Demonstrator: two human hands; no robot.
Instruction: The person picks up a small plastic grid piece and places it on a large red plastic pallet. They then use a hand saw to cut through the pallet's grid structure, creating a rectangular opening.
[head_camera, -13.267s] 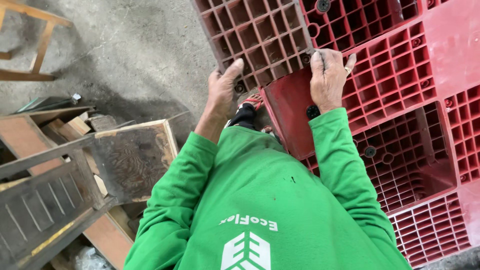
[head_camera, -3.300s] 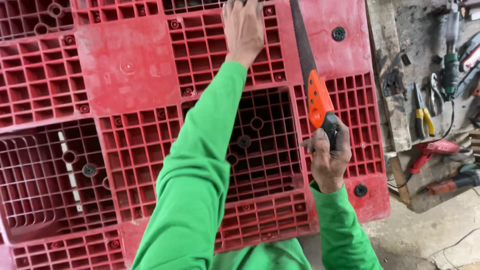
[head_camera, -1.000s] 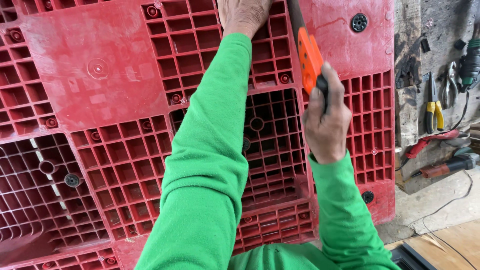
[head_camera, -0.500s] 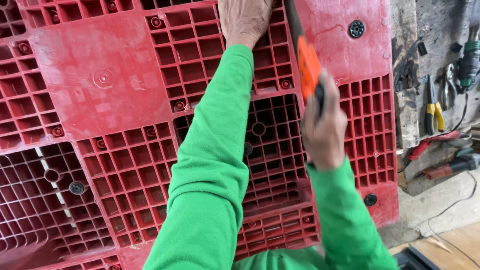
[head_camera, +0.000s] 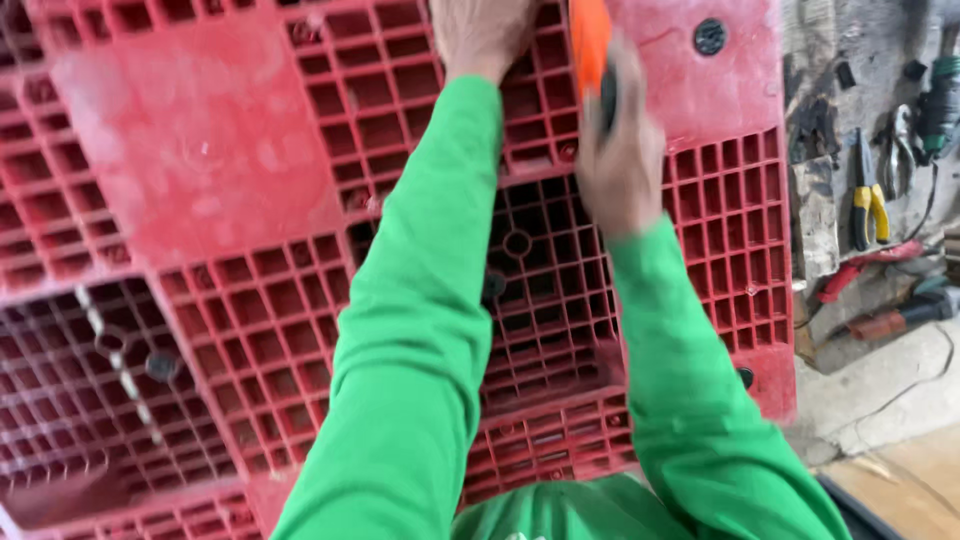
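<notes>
A big red plastic pallet (head_camera: 200, 180) with a grid of ribs fills most of the head view. My left hand (head_camera: 482, 35) lies flat on the grid near the top edge of the view, fingers partly cut off. My right hand (head_camera: 618, 165) is closed round the black and orange handle of a hand saw (head_camera: 590, 40). The saw's blade runs up out of the view and is hidden. Both arms wear green sleeves.
To the right of the pallet is a dirty bench with hand tools: yellow-handled pliers (head_camera: 868, 205), a red-handled tool (head_camera: 860, 270) and a green power tool (head_camera: 940, 100). A cable (head_camera: 900, 385) trails over the concrete floor below.
My right hand has pushed the saw up and away along the pallet, so less of the orange handle shows. My left hand stays pressed on the grid. The view has moved closer.
</notes>
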